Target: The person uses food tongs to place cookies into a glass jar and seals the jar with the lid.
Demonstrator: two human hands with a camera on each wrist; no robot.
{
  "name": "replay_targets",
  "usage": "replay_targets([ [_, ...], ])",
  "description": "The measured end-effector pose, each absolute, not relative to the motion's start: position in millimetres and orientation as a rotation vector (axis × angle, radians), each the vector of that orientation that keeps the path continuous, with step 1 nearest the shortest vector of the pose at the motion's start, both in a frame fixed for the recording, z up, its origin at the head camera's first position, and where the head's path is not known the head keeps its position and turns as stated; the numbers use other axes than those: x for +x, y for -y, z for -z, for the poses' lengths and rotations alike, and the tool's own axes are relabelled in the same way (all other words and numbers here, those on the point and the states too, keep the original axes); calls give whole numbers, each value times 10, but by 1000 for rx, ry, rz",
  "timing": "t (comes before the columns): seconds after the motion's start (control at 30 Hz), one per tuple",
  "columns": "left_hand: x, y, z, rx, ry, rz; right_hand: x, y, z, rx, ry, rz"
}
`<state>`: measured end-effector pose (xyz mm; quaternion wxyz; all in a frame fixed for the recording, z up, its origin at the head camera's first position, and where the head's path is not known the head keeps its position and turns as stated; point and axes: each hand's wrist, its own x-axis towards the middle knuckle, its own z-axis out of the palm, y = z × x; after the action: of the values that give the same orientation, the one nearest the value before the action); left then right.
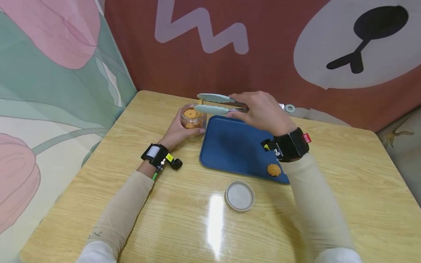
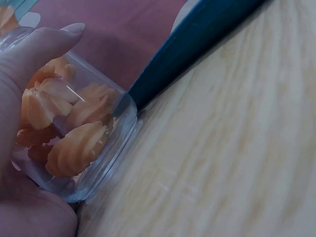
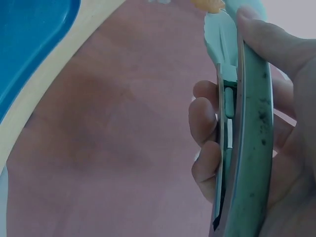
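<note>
My left hand (image 1: 177,130) is wrapped around a clear jar (image 1: 193,125) that holds several swirled butter cookies (image 2: 76,148). In the left wrist view the jar's base sits right at the wooden table's surface. Over the tray's far side, my right hand (image 1: 263,112) grips a pair of tongs (image 1: 213,109) with pale blue-green tips. Between those tips is a cookie (image 3: 209,5), partly hidden, close beside and above the jar's open mouth. In the right wrist view, the thumb lies along one arm of the tongs and the fingers curl around the other.
A blue tray (image 1: 236,149) lies to the right of the jar, with a single swirled cookie (image 1: 274,170) near its front right corner. In front of the tray, a round lid (image 1: 240,196) rests on the table (image 1: 171,219). A printed cloth backdrop (image 1: 263,69) hangs behind the table.
</note>
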<state>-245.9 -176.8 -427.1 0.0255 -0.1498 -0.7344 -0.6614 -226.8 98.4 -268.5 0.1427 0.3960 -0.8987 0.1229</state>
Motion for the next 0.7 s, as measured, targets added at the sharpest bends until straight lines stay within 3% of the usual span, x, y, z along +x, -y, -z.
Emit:
replay_targets([
  [0.7,-2483,1713,4293,-462,2281,2027,-2301,-909,2727,1058,2647,-248],
])
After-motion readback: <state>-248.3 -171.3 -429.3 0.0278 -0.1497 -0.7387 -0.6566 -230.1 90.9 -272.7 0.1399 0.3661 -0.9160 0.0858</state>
